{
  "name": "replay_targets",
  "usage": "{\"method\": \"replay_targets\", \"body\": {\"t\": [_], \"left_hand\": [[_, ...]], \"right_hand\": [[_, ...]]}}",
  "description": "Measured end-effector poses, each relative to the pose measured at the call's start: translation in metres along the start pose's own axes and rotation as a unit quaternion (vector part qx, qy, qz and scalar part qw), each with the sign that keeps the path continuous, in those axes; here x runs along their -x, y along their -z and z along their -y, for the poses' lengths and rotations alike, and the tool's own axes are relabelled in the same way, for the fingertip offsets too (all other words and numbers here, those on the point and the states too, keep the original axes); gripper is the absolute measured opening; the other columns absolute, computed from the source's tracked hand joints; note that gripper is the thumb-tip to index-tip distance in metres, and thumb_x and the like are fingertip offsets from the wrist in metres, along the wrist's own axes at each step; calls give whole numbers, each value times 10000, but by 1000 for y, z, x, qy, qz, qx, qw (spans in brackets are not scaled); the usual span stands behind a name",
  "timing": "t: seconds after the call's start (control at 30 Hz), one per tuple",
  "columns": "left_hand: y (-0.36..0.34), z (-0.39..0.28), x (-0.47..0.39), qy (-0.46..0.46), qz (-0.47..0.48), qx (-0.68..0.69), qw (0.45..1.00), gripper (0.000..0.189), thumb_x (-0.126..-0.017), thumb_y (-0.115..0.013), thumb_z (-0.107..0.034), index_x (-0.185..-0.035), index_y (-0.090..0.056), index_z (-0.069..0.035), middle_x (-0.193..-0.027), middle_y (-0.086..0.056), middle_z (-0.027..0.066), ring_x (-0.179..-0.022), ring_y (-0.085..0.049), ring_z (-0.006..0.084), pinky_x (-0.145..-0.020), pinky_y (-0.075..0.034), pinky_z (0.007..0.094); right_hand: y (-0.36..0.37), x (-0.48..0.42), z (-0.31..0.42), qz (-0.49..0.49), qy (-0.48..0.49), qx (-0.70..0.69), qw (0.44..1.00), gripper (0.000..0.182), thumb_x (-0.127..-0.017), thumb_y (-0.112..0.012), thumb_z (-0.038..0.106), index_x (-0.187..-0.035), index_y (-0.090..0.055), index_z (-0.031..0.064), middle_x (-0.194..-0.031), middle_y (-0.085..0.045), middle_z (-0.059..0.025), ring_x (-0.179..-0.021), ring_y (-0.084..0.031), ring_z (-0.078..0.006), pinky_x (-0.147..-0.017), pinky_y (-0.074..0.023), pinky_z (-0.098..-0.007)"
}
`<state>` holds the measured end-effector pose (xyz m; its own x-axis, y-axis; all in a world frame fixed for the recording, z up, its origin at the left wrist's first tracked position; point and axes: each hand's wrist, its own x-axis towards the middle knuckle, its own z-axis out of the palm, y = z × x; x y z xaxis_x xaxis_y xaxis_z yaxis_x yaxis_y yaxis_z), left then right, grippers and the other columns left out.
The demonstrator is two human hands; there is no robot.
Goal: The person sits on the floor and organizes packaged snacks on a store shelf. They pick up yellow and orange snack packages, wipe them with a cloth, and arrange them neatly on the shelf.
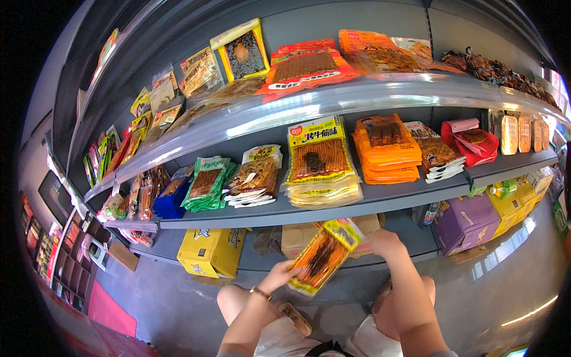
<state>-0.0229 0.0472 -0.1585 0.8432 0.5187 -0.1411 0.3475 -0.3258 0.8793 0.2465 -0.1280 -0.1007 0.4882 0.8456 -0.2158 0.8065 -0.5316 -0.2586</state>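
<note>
Low in front of the shelves, a yellow-edged snack packet [322, 255] with brown strips behind clear film tilts between my hands. My left hand [280, 277] grips its lower left edge. Near the packet's upper right corner is my right hand [382, 243]; whether its fingers hold that corner cannot be told. A stack of similar yellow packets [320, 163] lies on the middle shelf above. To the right of that stack are orange packets [387, 149]; to its left are white packets [253, 176] and green packets [207, 183].
The shelf's front edge [285, 214] runs just above my hands. Below stand a yellow carton [210, 252], a brown cardboard box [298, 236] and a purple carton [466, 223]. A clear plastic guard [312, 105] fronts the upper shelf. My knees are close to the bottom shelf.
</note>
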Motion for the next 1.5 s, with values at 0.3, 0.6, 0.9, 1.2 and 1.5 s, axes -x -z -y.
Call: {"method": "replay_targets", "body": {"t": [0.3, 0.6, 0.9, 1.2, 1.5], "left_hand": [[75, -103, 58, -17, -25, 255, 966, 244, -846, -590, -85, -1060, -594, 32, -945, -644, 62, -839, -581, 105, -783, -452, 236], [79, -182, -74, -59, -125, 502, 854, 258, -895, -493, -127, -1117, -534, -3, -1076, -603, 111, -979, -566, 201, -850, -454, 337], [83, -183, -160, 8, -163, 124, 979, 371, -832, -521, -31, -1181, -432, 59, -1045, -548, 168, -870, -553, 236, -654, -461, 349], [74, -172, -156, -8, -261, 54, 964, 498, -791, -552, -10, -1253, -370, 29, -1061, -518, 190, -928, -530, 288, -761, -437, 372], [-15, -144, -42, -313, -87, -456, 828, 58, -741, -561, -39, -797, -550, -46, -787, -550, 103, -741, -537, 244, -689, -425, 330]], "right_hand": [[14, 4, -15, 11, -33, -51, 998, 335, -752, -528, 127, -1074, -621, 130, -995, -633, -151, -938, -604, -304, -776, -494, -382], [1, 0, -11, -7, 20, -38, 999, 322, -748, -494, 102, -1053, -593, 113, -957, -625, -154, -907, -594, -324, -743, -487, -404], [-4, -5, -20, -11, 26, -68, 997, 309, -791, -536, 179, -1087, -574, 99, -961, -623, -173, -914, -589, -333, -766, -478, -404], [-16, -6, -21, -39, 61, -54, 996, 284, -793, -553, 216, -1028, -576, 58, -916, -624, -181, -884, -593, -341, -748, -481, -414], [-8, 10, -14, -51, 51, -66, 995, 227, -791, -531, 187, -958, -590, 47, -831, -632, -169, -798, -610, -332, -693, -491, -414]]}}
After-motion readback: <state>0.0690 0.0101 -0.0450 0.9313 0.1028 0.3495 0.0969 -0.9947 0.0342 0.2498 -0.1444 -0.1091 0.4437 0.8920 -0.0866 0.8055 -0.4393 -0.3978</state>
